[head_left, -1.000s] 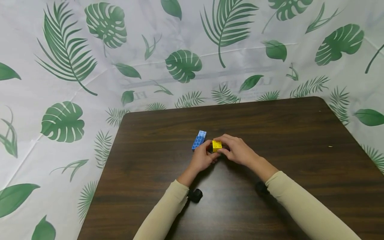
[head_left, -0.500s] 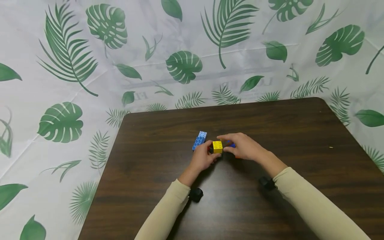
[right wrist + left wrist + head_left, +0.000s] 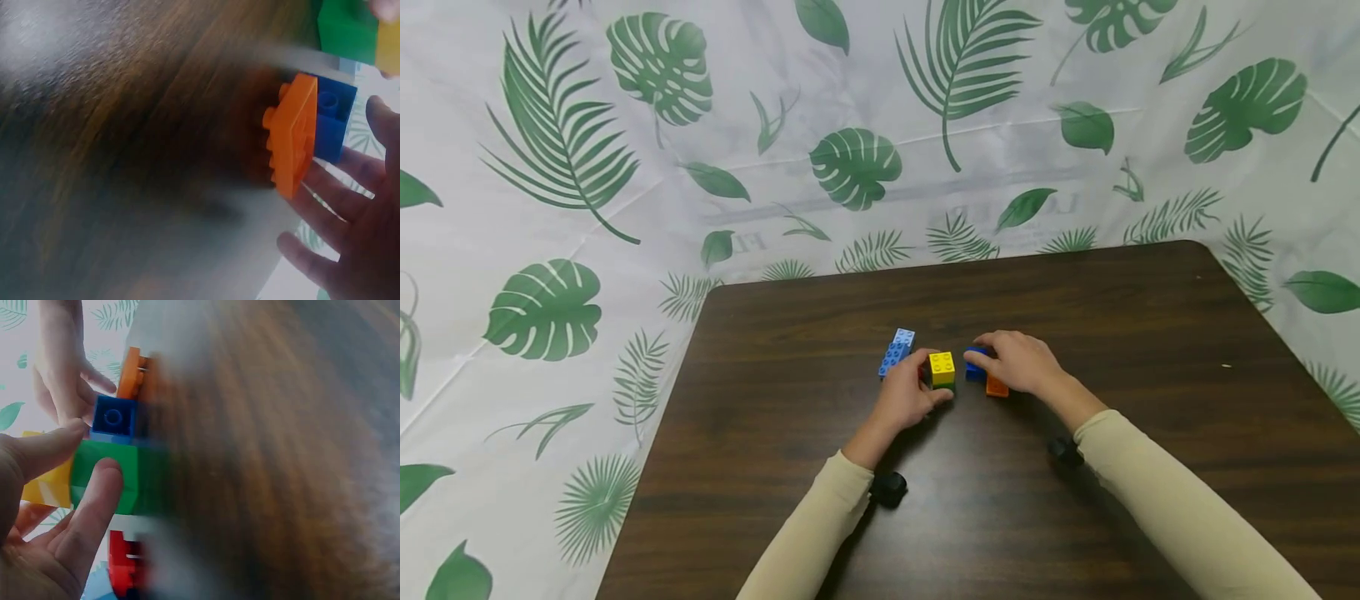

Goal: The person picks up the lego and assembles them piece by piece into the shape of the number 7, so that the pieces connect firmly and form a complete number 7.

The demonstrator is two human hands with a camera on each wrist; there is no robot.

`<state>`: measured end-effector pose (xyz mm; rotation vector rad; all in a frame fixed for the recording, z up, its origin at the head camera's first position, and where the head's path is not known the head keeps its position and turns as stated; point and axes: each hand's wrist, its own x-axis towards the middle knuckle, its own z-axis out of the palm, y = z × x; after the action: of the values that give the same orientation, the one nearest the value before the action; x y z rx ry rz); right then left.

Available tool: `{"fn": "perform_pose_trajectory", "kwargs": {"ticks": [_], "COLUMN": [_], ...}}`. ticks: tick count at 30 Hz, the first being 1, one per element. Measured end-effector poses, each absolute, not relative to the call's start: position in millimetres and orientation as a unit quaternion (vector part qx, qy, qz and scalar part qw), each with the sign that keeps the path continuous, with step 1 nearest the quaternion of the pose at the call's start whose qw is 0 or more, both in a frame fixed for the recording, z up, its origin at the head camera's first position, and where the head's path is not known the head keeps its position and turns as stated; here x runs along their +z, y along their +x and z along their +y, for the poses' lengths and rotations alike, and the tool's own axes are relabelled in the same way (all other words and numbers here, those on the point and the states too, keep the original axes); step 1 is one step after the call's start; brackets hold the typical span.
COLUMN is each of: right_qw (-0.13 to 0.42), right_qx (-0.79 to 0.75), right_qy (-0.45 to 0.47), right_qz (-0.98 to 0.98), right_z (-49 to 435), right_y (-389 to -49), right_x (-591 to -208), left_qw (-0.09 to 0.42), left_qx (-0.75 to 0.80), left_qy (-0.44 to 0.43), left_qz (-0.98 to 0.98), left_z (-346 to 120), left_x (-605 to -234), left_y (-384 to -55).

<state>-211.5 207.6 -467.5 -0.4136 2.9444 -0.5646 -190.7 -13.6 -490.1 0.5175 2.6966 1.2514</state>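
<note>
My left hand (image 3: 906,395) grips a small stack, a yellow brick (image 3: 942,367) on top of a green brick (image 3: 119,475), its fingers and thumb on the green sides. Just right of the stack, my right hand (image 3: 1021,363) reaches over a dark blue brick (image 3: 331,115), fingers loosely bent and thumb apart from it in the right wrist view. That brick lies on its side, its hollow underside showing. Against it is an orange brick (image 3: 294,137), studs facing the table.
Beyond the left hand lie a medium blue brick (image 3: 892,357) and a light blue brick (image 3: 906,336), end to end. A red brick (image 3: 120,562) sits by the left hand, studs down. The dark wooden table (image 3: 775,433) meets a leaf-print curtain (image 3: 760,183) behind.
My right hand has let go of the yellow brick and moved right to the dark blue brick. The left hand stays on the stack; the orange and dark blue bricks have come into sight.
</note>
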Motion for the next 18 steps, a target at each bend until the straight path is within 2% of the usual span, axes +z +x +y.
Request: {"fn": "perform_pose_trajectory", "kwargs": {"ticks": [6,18], "right_qw": [0.029,0.064], "right_qx": [-0.128,-0.173], "right_qy": [-0.149,-0.106], "right_qz": [0.980,0.977], "right_z": [200.1,203.2], "right_y": [-213.2,-214.4], "right_x": [-469.6,-468.9], "left_qw": [0.021,0.074], "left_qx": [0.447,0.526], "left_qy": [0.175,0.152], "left_qz": [0.877,0.833], "left_z": [-9.9,-12.7], "left_x": [-482.6,-489.9], "left_y": [-192.2,-196.3]}}
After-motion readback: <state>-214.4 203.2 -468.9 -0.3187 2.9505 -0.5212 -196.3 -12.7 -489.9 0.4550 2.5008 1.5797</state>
